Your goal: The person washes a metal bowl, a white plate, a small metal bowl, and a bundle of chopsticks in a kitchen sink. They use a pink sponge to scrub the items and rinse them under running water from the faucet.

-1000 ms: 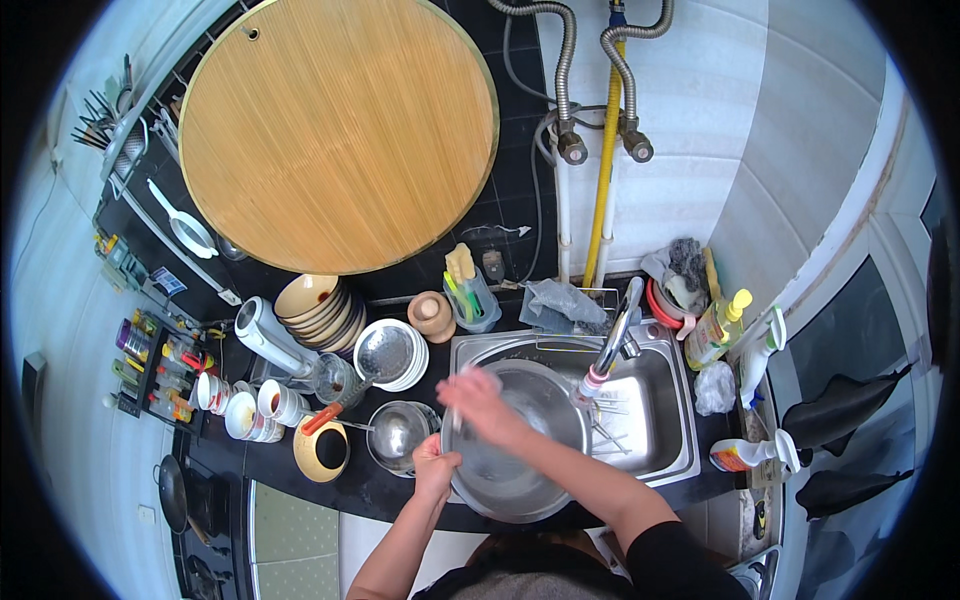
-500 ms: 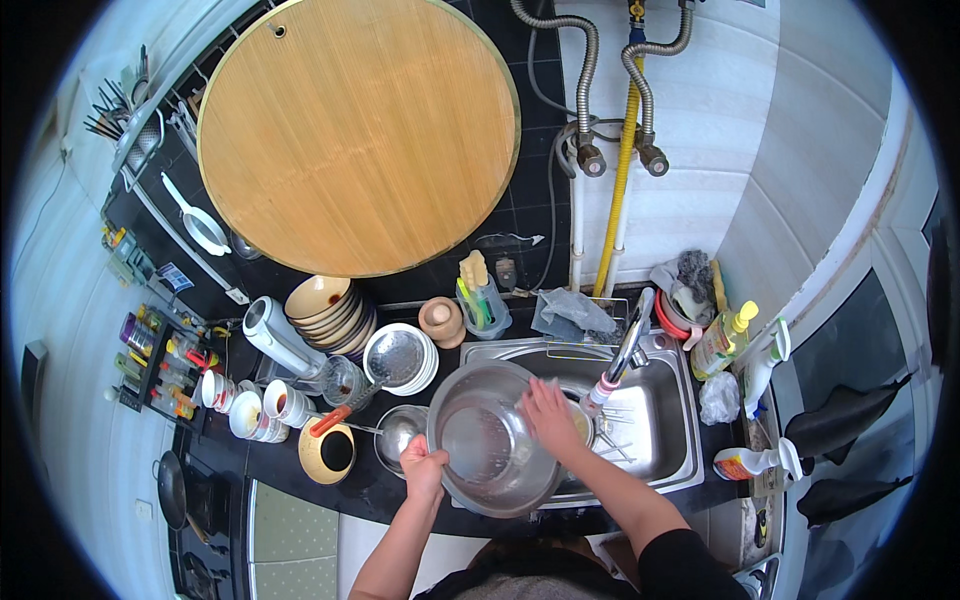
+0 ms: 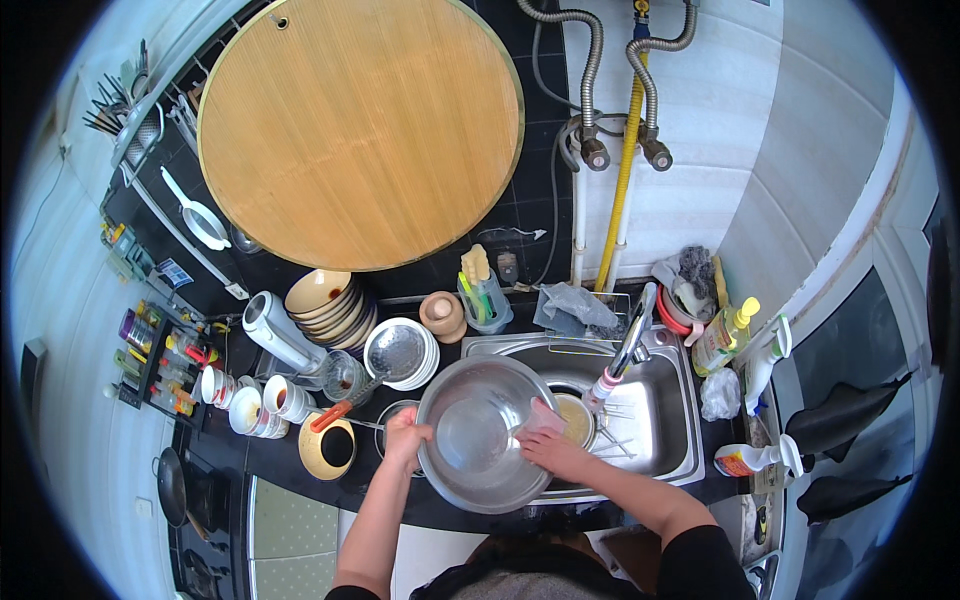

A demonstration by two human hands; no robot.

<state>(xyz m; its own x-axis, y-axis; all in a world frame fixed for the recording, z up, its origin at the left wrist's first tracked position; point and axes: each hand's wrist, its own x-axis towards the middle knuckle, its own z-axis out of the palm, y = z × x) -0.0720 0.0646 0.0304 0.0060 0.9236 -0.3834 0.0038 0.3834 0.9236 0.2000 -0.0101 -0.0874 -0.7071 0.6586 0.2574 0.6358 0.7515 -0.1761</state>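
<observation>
A large stainless steel basin (image 3: pixel 470 485) sits tilted over the left part of the sink (image 3: pixel 662 440). My left hand (image 3: pixel 404 438) is closed on its left rim, thumb over the edge. At the opposite rim, my right hand (image 3: pixel 552 455) presses a thin pink cloth (image 3: pixel 543 417) against the inner wall, fingers bent over it. Whether the cloth is folded cannot be made out. Beyond the basin's right edge, a smaller metal bowl (image 3: pixel 588 398) with cloudy yellowish liquid rests in the sink under the faucet (image 3: pixel 628 345). Several thin utensils (image 3: pixel 618 432) lie beside it.
Left of the basin stand a wooden-coloured bowl (image 3: pixel 312 458) with dark liquid, an orange-handled ladle (image 3: pixel 332 415), white bowls (image 3: pixel 428 365) and stacked cups (image 3: pixel 290 398). A yellow soap bottle (image 3: pixel 718 345) and a spray bottle (image 3: pixel 750 460) stand to the right.
The basin has shifted slightly left and up, with my left hand moving along. My right hand has slid down toward the basin's right rim, and the pink cloth now shows.
</observation>
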